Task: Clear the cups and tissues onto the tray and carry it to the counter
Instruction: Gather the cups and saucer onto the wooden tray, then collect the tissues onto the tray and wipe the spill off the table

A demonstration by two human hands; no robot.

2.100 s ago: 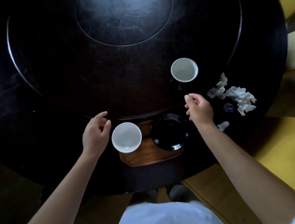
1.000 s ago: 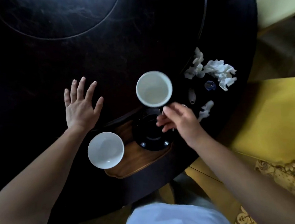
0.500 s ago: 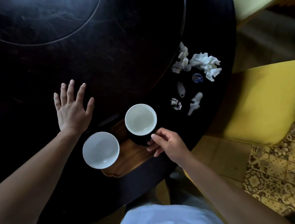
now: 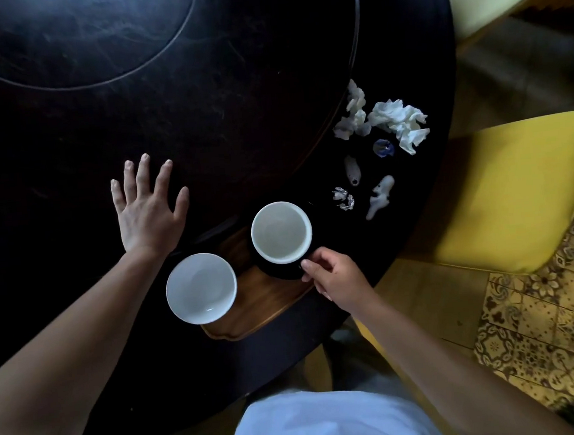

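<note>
Round dark worktop, glossy, with a raised inner disc; no brand, label or legible writing on any item. Wooden tray, brown, at the near edge of the worktop. White bowl-shaped cup, empty, upright, at the left end of the tray and overhanging its edge. Second cup, white inside and dark outside, empty, upright, on a black saucer at the right end of the tray; the two cups stand close together, apart. Right hand: fingers curled together at the near right side of the dark cup, at its handle; whether they clamp it or only touch it cannot be told. Left hand: flat, palm down on the worktop just beyond the tray, fingers spread apart, holding nothing. Crumpled white tissues, two wads side by side, on the worktop to the right, well apart from the tray. Below them, smaller scraps: a blue crumpled wrapper, a silvery foil piece, two twisted white paper bits. Yellow seat cushion beside the worktop at right; patterned floor tiles below it
</note>
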